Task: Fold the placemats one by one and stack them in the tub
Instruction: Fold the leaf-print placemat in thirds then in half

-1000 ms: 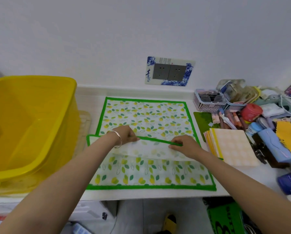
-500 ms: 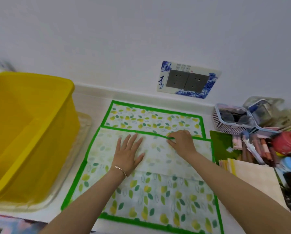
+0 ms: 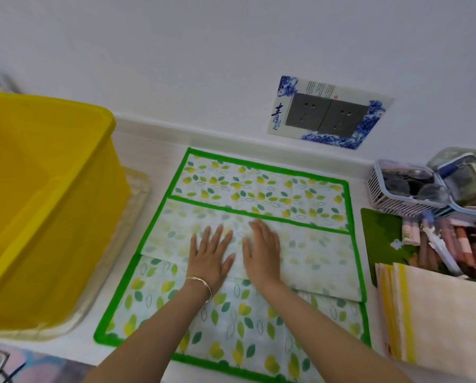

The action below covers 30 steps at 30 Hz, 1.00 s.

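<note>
Head view: left hand (image 3: 209, 259) and right hand (image 3: 261, 248) lying flat, fingers spread, on the placemat's (image 3: 261, 189) folded flap. Yellow tub (image 3: 104, 161) sitting at frame left.

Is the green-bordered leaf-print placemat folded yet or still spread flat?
Partly folded: a flap of the green-bordered leaf-print placemat lies turned over, pale underside up, under both flat hands.

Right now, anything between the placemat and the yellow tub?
Nothing visible. Both the left hand and right hand lie flat on the folded placemat; only bare counter separates it from the open tub on its left.
</note>
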### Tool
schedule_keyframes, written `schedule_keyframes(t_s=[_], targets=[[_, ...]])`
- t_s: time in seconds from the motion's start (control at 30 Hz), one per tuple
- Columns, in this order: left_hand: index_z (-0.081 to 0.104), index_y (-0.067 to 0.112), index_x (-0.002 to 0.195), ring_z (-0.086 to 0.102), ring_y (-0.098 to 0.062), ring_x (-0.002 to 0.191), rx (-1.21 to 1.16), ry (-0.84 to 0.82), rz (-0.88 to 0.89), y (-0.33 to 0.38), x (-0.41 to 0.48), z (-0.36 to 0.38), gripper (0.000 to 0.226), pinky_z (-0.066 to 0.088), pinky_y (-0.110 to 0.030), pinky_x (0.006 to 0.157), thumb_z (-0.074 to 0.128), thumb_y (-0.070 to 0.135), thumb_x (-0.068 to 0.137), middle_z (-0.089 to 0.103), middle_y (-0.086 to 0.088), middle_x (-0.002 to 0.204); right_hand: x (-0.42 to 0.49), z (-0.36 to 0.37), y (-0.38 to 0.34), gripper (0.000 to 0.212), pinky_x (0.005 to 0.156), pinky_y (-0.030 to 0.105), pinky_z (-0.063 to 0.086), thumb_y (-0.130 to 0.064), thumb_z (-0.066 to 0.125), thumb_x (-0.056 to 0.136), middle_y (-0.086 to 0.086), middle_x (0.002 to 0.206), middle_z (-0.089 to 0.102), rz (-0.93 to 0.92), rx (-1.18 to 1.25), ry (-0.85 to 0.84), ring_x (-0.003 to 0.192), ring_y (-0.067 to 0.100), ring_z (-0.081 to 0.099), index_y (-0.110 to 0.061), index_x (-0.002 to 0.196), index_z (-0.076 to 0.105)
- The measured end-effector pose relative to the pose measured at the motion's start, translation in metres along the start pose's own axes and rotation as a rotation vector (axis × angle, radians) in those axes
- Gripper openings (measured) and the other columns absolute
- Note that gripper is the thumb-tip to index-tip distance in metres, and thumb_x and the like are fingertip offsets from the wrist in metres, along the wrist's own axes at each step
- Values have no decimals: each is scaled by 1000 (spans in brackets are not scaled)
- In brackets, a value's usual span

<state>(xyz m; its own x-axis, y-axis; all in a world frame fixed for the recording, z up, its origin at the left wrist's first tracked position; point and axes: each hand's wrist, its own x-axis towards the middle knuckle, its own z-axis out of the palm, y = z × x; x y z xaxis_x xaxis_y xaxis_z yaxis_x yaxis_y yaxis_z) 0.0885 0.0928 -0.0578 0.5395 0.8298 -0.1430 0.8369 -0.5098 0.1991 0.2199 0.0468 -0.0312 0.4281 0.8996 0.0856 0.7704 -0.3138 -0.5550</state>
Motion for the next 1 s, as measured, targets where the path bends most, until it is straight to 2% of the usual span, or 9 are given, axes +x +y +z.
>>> schedule_keyframes(t_s=[0.1, 0.2, 0.23, 0.33, 0.47, 0.63, 0.8, 0.93, 1.0], targets=[[27, 28, 143, 30, -25, 138, -22, 5, -11, 1, -1, -2, 58, -2, -41, 111, -3, 46, 97, 23, 3, 150, -7, 21, -12, 64, 116, 30, -4, -38, 4, 90, 1, 156, 19, 23, -46, -61, 145, 13, 11, -17, 145, 30], [-9, 36, 141, -15, -17, 141, -9, 28, 41, 1, 0, 0, 79, -18, -39, 110, -40, 57, 71, -17, 12, 149, -12, 31, -4, 69, 116, 32, -9, -41, -7, 87, -1, 158, 7, -3, -183, -100, 146, 14, -1, -21, 149, 17], [-13, 38, 140, -20, -16, 140, -28, 22, 39, 1, 0, -1, 81, -20, -39, 110, -43, 57, 67, -21, 13, 148, -13, 31, -1, 66, 116, 34, -8, -41, -4, 90, -1, 158, 8, 1, -216, -87, 145, 14, 0, -23, 149, 18], [-15, 41, 140, -22, -16, 140, -18, 24, 44, 1, -1, -1, 78, -19, -40, 110, -41, 58, 68, -20, 12, 151, -20, 19, 16, 61, 115, 38, -6, -42, 5, 93, -2, 157, 10, 55, -282, -41, 145, 17, 6, -25, 148, 21], [-22, 43, 138, -28, -14, 137, 10, -13, 45, 2, -1, -4, 83, -22, -41, 108, -41, 68, 60, -28, 13, 148, -29, -6, 48, 68, 117, 37, -10, -52, -5, 88, -5, 157, -3, 139, -336, -57, 145, 14, -7, -29, 150, 6], [-18, 43, 141, -25, -14, 139, 13, -5, 54, 1, -2, -5, 83, -22, -41, 109, -34, 71, 64, -26, 14, 150, -42, -36, 88, 72, 117, 39, -8, -57, -5, 85, -4, 158, -2, 272, -388, -31, 145, 15, -6, -31, 150, 6], [-18, 44, 140, -25, -14, 138, 10, 5, 50, 0, -2, -4, 81, -22, -41, 109, -33, 72, 65, -25, 14, 150, -56, -63, 121, 66, 117, 38, -6, -54, 6, 89, -1, 159, 3, 389, -412, 1, 146, 19, -4, -29, 150, 7], [-18, 44, 140, -23, -15, 140, -1, 10, 50, 1, -2, -4, 81, -20, -42, 110, -33, 71, 65, -25, 14, 149, -56, -71, 126, 69, 115, 37, -12, -54, 4, 87, -1, 159, -4, 419, -391, -39, 145, 18, -11, -27, 150, 2], [-15, 44, 141, -22, -15, 141, -12, 17, 48, 1, -3, -4, 81, -19, -42, 111, -31, 71, 66, -24, 14, 149, -54, -71, 119, 64, 115, 37, -14, -50, 9, 92, -1, 159, -6, 394, -313, -2, 144, 15, -13, -25, 150, 2]])
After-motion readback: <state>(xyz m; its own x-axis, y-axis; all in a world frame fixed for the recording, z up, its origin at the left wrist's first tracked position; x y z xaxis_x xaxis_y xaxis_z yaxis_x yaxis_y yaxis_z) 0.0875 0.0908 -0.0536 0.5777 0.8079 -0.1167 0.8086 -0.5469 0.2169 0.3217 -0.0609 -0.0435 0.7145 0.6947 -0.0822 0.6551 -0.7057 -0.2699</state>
